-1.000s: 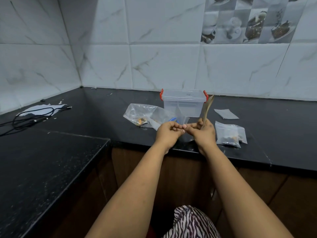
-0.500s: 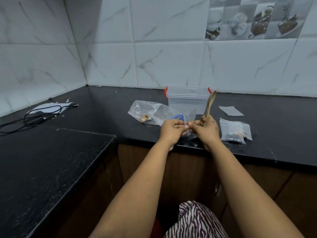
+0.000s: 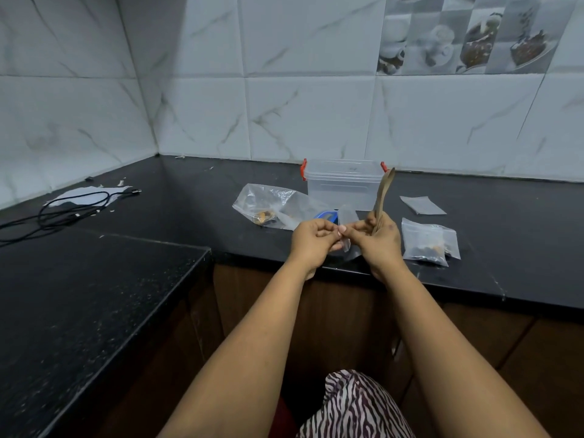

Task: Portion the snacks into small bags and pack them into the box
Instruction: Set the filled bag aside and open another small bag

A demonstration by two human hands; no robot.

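Observation:
My left hand (image 3: pixel 313 240) and my right hand (image 3: pixel 377 240) meet above the counter's front edge, both pinching a small clear bag (image 3: pixel 347 230) between their fingertips. My right hand also grips a wooden spoon (image 3: pixel 384 192) that sticks up and away. Behind the hands stands a clear plastic box (image 3: pixel 343 184) with red latches and its lid on. A large clear bag (image 3: pixel 268 205) with a few snacks lies left of the box. Filled small bags (image 3: pixel 428 241) lie right of my right hand.
The black counter (image 3: pixel 505 241) runs along a white tiled wall and turns into a nearer section at my left. An empty small bag (image 3: pixel 422 205) lies right of the box. A black cable (image 3: pixel 63 210) and white paper sit far left. Something blue (image 3: pixel 325 214) shows behind my left hand.
The view has shifted slightly. My hands stay together on the small bag with small finger movements, and the spoon stays in my right hand.

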